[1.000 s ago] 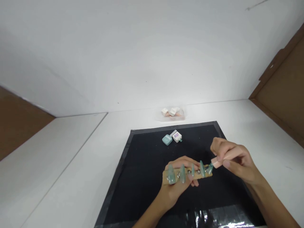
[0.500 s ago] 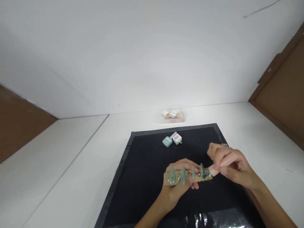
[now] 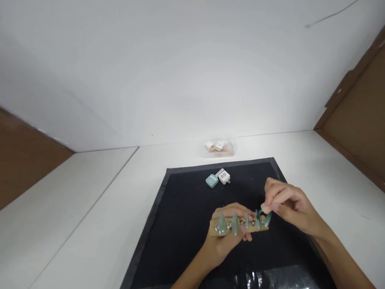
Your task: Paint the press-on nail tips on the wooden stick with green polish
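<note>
My left hand is wrapped round a tan strip-shaped nail stand, lifted over the black mat. Several green false nails stand up from it in a row, with shiny round silver bits between them. My right hand pinches a nail polish brush by its pale pink cap. The dark green brush tip is at the upper part of a nail near the right end of the stand. Most of the cap is hidden by my fingers.
On the black mat lie a teal square bottle and a white square bottle with a purple mark. Behind the mat, a clear tray holds white and pink pieces. Brown panels stand left and right.
The brush has moved left and up from the rightmost nail to the one beside it. The rightmost nail now shows fully. The stand has shifted slightly right at its left end.
</note>
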`<state>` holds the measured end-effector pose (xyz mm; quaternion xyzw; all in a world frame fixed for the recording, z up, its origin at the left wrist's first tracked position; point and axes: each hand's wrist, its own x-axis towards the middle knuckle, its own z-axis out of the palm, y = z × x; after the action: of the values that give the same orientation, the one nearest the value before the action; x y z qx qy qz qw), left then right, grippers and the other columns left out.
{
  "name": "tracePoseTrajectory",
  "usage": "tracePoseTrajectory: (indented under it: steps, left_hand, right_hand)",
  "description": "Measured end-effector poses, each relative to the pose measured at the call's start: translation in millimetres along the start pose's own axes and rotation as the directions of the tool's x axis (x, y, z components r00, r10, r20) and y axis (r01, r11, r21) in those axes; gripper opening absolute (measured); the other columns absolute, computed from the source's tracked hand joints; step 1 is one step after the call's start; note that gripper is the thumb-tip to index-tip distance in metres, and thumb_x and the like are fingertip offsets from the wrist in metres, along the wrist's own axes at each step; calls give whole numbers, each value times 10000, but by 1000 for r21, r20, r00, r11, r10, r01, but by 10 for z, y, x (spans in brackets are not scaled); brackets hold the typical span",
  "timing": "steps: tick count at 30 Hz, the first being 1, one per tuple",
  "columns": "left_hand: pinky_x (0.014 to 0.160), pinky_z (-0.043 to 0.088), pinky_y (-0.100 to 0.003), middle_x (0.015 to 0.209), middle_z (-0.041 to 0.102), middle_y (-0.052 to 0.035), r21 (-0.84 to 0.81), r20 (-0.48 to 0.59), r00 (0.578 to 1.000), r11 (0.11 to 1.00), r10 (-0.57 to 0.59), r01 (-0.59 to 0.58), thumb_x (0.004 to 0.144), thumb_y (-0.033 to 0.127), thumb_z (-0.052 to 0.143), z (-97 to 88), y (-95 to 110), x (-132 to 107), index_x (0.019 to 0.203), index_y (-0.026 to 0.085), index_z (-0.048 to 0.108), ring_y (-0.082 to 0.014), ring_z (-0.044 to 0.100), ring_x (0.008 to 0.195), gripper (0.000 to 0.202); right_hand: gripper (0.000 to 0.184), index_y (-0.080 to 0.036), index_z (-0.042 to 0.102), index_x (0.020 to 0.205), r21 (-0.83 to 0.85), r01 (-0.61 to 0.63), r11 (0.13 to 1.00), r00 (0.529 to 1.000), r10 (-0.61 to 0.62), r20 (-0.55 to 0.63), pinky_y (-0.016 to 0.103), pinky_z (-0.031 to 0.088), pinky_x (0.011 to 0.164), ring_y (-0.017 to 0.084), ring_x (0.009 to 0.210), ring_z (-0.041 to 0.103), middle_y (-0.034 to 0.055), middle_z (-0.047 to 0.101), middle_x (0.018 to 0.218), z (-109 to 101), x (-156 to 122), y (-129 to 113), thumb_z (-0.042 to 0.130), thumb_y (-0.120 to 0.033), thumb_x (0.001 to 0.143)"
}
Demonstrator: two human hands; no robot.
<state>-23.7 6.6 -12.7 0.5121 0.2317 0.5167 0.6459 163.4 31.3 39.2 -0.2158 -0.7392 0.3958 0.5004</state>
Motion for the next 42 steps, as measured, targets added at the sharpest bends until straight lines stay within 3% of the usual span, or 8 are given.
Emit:
tracePoseTrajectory:
  steps: [5, 11, 16, 22, 28, 33, 37, 42]
  left_hand:
    - [483, 509, -185, 875, 697, -90, 63, 39, 999, 998, -5, 2, 790, 287, 661, -29, 8, 1, 842, 156, 693, -90, 630, 511, 144]
    - [472, 504, -159, 864, 703, -74, 182, 68, 996, 981, 56, -68, 783, 221, 664, -20, -30, 7, 795, 155, 675, -72, 620, 496, 67]
    - [507, 515, -155, 881, 722, -76, 260, 100, 992, 961, 72, -96, 776, 174, 664, -43, -52, 21, 817, 165, 690, -71, 623, 523, 50]
    - [487, 518, -158, 877, 718, -87, 216, 93, 991, 969, 98, -116, 763, 203, 680, -47, -36, 9, 822, 155, 694, -75, 623, 508, 78]
    - [491, 526, -155, 868, 720, -94, 174, 83, 994, 982, 64, -78, 770, 224, 675, -14, 10, 13, 810, 150, 700, -76, 632, 497, 88]
    - [473, 530, -164, 854, 719, -84, 105, 67, 997, 994, 35, -42, 741, 261, 709, -23, 38, 13, 803, 160, 714, -80, 630, 477, 119]
    - [472, 535, -187, 830, 718, -88, 118, 58, 998, 993, -27, 20, 724, 283, 727, -18, 103, 44, 779, 155, 723, -94, 632, 471, 139]
    - [451, 512, -186, 799, 703, -88, 65, 20, 997, 995, -77, 76, 732, 366, 712, 9, 155, 65, 741, 147, 725, -91, 617, 453, 219]
  right_hand:
    - [178, -237, 603, 769, 64, 26, 998, 999, -28, 31, 318, 390, 563, 139, 607, 489, 4, 637, 694, 17, 6, -4, 517, -218, 923]
    - [168, -240, 600, 799, -53, 15, 999, 1000, -14, 14, 308, 395, 559, 134, 609, 483, 2, 640, 716, 1, 13, -15, 508, -158, 914]
    - [187, -232, 570, 739, 66, 18, 998, 995, -24, 95, 303, 399, 546, 128, 567, 481, -5, 650, 665, 3, 36, -26, 517, -165, 906]
    - [165, -236, 610, 778, -36, -1, 999, 1000, 1, 5, 298, 398, 543, 131, 589, 488, -1, 648, 695, -8, 20, -9, 535, -155, 901]
    - [174, -237, 595, 764, 69, 16, 997, 997, -21, 70, 307, 398, 552, 126, 567, 481, -3, 653, 673, 3, 25, -12, 521, -210, 919]
    - [154, -244, 631, 814, 6, 27, 1000, 999, -27, -47, 308, 402, 557, 137, 611, 496, 3, 647, 710, 19, 11, 2, 525, -213, 921]
    - [167, -244, 617, 773, 118, 50, 992, 998, -53, 29, 310, 395, 543, 134, 568, 483, -6, 640, 657, 29, 21, -5, 533, -238, 917]
    - [149, -256, 637, 841, 8, 9, 1000, 999, -9, -33, 315, 395, 567, 143, 619, 496, 8, 665, 734, 11, 44, 0, 528, -190, 916]
